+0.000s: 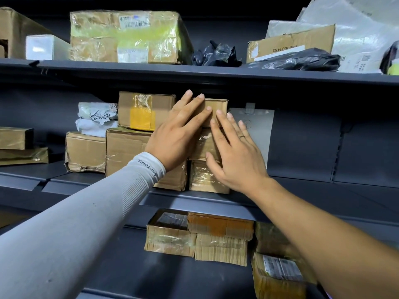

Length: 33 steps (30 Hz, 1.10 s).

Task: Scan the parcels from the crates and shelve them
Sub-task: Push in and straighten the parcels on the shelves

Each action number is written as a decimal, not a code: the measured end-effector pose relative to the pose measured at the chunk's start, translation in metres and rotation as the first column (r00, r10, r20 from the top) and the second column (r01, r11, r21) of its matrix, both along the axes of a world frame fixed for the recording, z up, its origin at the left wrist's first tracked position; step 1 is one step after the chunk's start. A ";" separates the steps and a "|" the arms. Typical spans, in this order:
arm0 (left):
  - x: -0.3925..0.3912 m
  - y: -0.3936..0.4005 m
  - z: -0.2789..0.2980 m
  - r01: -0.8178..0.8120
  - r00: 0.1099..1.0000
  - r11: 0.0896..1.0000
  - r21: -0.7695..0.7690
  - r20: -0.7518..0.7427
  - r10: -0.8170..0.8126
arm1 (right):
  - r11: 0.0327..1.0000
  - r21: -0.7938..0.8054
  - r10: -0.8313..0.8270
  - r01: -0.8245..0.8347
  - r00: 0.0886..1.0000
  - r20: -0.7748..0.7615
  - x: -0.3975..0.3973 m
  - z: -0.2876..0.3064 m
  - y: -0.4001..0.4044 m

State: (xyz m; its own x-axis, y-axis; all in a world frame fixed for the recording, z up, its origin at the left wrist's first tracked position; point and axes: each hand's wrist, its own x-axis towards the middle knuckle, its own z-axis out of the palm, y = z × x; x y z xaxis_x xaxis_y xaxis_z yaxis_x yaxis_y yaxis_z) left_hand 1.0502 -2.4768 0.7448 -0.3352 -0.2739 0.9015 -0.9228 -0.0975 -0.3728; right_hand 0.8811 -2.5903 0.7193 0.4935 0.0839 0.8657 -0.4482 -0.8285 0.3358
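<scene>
Cardboard parcel (216,108) tops a narrow 3-high stack on the middle shelf (194,198); left hand (179,134) and right hand (235,156), fingers flat, press it, and an uneven shove could topple it.

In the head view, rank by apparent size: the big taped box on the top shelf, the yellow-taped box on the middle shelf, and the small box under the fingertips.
1. Big taped box, largest.
2. Yellow-taped box.
3. Small box, smallest, though the left hand and right hand hide part of it.
</scene>
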 end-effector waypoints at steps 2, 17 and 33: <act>-0.002 0.000 -0.002 -0.029 0.998 0.999 0.043 -0.046 0.031 | 0.999 0.039 -0.005 0.006 0.999 -0.035 0.001 0.002 0.001; 0.008 -0.001 -0.004 -0.249 0.893 0.921 0.300 -0.297 0.338 | 0.956 0.165 -0.189 0.241 0.941 -0.281 0.018 0.050 0.030; 0.012 0.001 0.020 -0.309 0.829 0.746 0.590 -0.216 0.515 | 0.818 0.408 -0.024 0.406 0.732 -0.680 0.036 0.109 0.023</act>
State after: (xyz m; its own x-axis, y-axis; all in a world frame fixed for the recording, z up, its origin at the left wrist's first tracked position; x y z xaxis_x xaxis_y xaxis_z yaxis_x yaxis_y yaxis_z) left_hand 1.0623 -2.4759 0.7650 0.2262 -0.7579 0.6118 -0.9086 -0.3907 -0.1480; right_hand 0.9174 -2.5672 0.8282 0.8688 -0.4411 0.2251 -0.4809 -0.8599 0.1709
